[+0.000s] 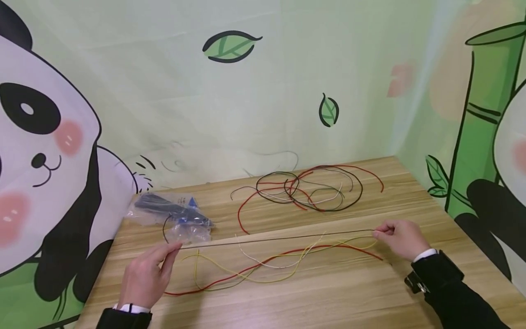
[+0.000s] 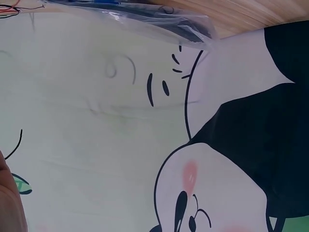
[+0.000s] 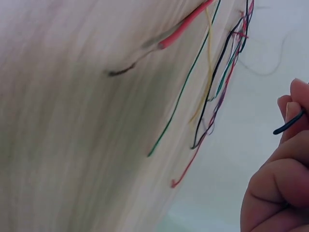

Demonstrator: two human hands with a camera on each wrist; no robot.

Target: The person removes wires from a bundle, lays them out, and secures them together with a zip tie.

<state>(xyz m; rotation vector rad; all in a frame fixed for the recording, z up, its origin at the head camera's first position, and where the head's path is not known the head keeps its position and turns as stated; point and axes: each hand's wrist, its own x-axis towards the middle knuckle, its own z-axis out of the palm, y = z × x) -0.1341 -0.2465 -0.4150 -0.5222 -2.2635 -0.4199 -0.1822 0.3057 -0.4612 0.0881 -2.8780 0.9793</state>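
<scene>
A thin black wire [image 1: 279, 238] is stretched nearly straight between both hands above the table. My left hand [image 1: 141, 276] pinches it between thumb and fingers, and its loose end curves up beyond the fingertips. At the other side my right hand [image 1: 400, 238] pinches the wire near its end; the right wrist view shows a short dark tip [image 3: 287, 123] poking out of the fingers. Below the taut wire lie a red wire [image 1: 222, 279], yellow wire [image 1: 271, 281] and white wire [image 1: 263, 261]. Only an edge of the left hand shows in the left wrist view.
Loosely coiled red, black, white and grey wires [image 1: 361, 194] lie at the back of the wooden table [image 1: 328, 297]. A clear plastic bag [image 1: 176, 212] with dark contents sits at the back left. A printed panda backdrop [image 1: 263, 114] stands behind the table.
</scene>
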